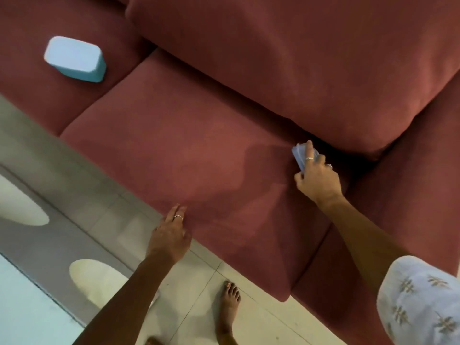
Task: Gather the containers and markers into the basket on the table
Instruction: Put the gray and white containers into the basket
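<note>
A pale blue container [74,59] lies upside down on the far left seat cushion of a dark red sofa. My right hand [317,174] grips a smaller bluish-purple container [298,153] at the back of the middle seat cushion, just in front of the gap under the back cushion. Fingers cover most of it. My left hand [171,235] rests with straight fingers on the front edge of the middle seat cushion [189,155] and holds nothing. No markers or basket show in this view.
A big back cushion [298,58] overhangs the seat behind my right hand. Pale tiled floor [204,282] runs along the sofa front, with my bare foot [229,305] on it. A glass table edge [29,295] sits at lower left.
</note>
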`<state>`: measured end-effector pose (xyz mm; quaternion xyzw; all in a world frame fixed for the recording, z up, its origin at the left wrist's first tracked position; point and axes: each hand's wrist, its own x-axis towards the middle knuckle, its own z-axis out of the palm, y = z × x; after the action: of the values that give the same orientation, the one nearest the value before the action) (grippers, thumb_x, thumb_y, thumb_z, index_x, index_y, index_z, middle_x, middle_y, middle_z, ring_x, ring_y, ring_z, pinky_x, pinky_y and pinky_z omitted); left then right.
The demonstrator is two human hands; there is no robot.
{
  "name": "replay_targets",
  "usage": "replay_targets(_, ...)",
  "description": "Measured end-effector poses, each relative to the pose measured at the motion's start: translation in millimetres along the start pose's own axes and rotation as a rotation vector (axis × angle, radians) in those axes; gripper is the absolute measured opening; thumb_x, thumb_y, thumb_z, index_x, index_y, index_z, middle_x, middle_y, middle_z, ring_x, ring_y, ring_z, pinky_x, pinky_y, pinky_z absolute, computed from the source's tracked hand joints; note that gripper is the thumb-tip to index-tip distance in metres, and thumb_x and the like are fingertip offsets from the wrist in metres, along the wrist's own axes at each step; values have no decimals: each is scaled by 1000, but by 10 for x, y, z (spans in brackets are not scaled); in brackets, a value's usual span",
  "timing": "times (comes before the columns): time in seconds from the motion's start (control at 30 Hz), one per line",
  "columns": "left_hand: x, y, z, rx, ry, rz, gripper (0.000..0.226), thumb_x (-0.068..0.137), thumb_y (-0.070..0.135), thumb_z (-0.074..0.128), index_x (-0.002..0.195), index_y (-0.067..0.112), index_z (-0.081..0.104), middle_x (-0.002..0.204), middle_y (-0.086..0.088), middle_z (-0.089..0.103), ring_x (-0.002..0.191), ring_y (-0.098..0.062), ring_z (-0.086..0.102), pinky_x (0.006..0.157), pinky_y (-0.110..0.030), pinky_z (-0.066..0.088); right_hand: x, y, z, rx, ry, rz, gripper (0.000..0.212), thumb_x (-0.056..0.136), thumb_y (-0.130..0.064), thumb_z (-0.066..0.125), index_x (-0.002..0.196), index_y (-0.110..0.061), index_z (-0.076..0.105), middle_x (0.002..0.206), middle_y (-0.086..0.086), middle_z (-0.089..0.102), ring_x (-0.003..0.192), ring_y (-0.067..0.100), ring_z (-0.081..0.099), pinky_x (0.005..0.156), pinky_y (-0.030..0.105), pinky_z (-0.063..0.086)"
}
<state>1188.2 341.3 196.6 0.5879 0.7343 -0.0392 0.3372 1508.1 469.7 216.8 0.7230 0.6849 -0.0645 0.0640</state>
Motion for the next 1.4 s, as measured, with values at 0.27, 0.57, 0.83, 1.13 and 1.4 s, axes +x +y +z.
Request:
replay_targets(0.27,-460,-728,-275,-71,113,-115,68,91,27,53,149,17,21,158,-2,18,143,-23,24,112,-38,33,-373,-1364,-229,900,-230,75,60,87,-21,52,143,-22,31,125,14,53,105,35,60,73,53,58)
replay_targets(0.57,-1326,-2159,-640,-222,416,-377,72,90,24,56,149,19,14,158,0,18,145,-21,22,114,-39,29,-1753,-3541,156,1134,-665,-257,50,94,-27,53,141,-26,35,133,5,50,112,26,59,76,47,59)
replay_targets(0.83,-2736,-3737,-334,-319,606,-687,81,88,15,52,151,24,2,159,-2,14,146,-22,18,116,-40,22,-3248,-5107,323,1057,-982,-569,48,95,-28,48,141,-21,36,127,2,55,104,21,64,71,33,60)
replay_targets(1.13,-4207,-4915,311,-488,584,-945,73,89,29,57,149,15,17,155,-9,26,142,-30,28,115,-49,30,-4736,-6387,689,718,-1116,-724,48,95,-28,49,141,-19,36,134,10,49,119,31,54,81,42,57)
replay_targets(1.4,-4699,-5480,926,-556,522,-966,117,62,90,20,150,14,12,158,-12,15,145,-31,20,114,-52,27,-5474,-7017,1216,363,-1011,-997,41,95,-24,50,135,-15,48,128,9,59,117,27,56,96,35,49)
